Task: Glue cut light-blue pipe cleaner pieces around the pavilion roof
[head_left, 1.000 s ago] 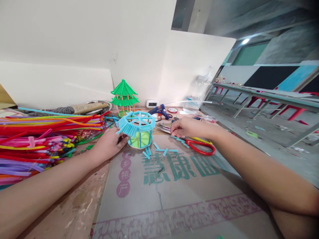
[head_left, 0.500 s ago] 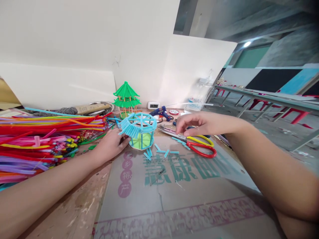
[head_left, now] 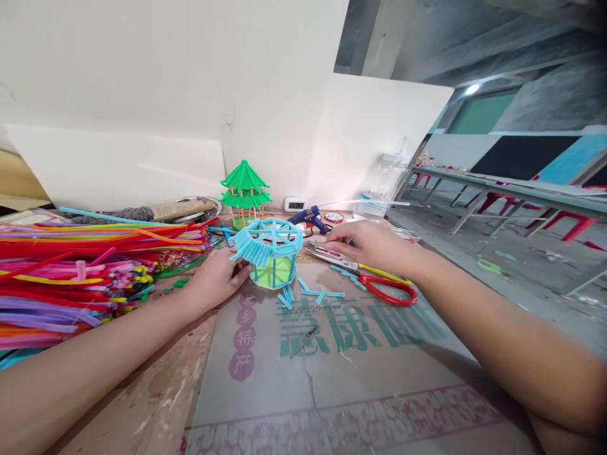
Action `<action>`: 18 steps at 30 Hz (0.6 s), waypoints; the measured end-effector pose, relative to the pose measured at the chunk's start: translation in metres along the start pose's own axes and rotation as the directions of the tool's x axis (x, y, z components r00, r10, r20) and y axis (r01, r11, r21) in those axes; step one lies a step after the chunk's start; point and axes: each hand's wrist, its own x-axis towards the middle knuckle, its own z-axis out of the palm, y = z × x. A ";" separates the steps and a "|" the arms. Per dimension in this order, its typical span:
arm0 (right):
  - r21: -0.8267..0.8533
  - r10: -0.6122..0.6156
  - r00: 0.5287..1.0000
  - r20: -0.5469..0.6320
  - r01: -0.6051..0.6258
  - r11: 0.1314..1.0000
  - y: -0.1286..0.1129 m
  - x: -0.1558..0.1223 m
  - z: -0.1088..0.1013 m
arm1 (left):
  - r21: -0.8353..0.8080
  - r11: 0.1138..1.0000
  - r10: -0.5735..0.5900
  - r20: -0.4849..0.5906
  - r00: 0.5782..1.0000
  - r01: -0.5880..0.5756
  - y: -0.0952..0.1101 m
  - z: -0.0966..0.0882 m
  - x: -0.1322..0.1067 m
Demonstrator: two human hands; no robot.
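A small blue straw model with a fringed roof and a green core [head_left: 271, 253] stands on a printed cardboard sheet [head_left: 341, 354]. My left hand [head_left: 215, 276] grips its left side at the base. My right hand [head_left: 365, 243] hovers palm down over red and yellow scissors [head_left: 379, 281], its fingers curled toward a blue glue gun [head_left: 310, 218]; nothing shows in its grip. Short cut blue straw pieces [head_left: 308, 292] lie between the model and the scissors.
A big pile of coloured straws [head_left: 90, 265] fills the left side. A finished green straw pagoda [head_left: 244, 189], a small white clock [head_left: 296, 203], a metal dish [head_left: 194, 205] and a clear plastic jar [head_left: 382, 183] stand near the white wall. Tables with red stools stretch away at right.
My right hand lifted off the scissors, rose, then came back down and reached a little further toward the glue gun. My left hand stayed on the blue model.
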 end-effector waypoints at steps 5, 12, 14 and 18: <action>-0.062 0.226 0.974 -0.035 -0.228 0.972 0.037 0.022 0.021 | 0.065 0.998 0.015 0.016 1.000 -0.016 -0.002 0.002 -0.001; 0.080 0.379 0.925 -0.017 -0.376 0.923 0.091 0.062 0.057 | 0.135 0.991 0.010 0.006 1.000 -0.011 0.000 0.002 -0.003; 0.136 0.392 0.920 0.008 -0.390 0.911 0.096 0.072 0.063 | 0.149 0.989 0.006 0.014 1.000 -0.008 0.001 0.001 -0.003; 0.263 0.342 0.939 0.041 -0.341 0.903 0.090 0.090 0.072 | 0.162 0.987 -0.004 0.018 1.000 0.001 0.002 0.001 -0.003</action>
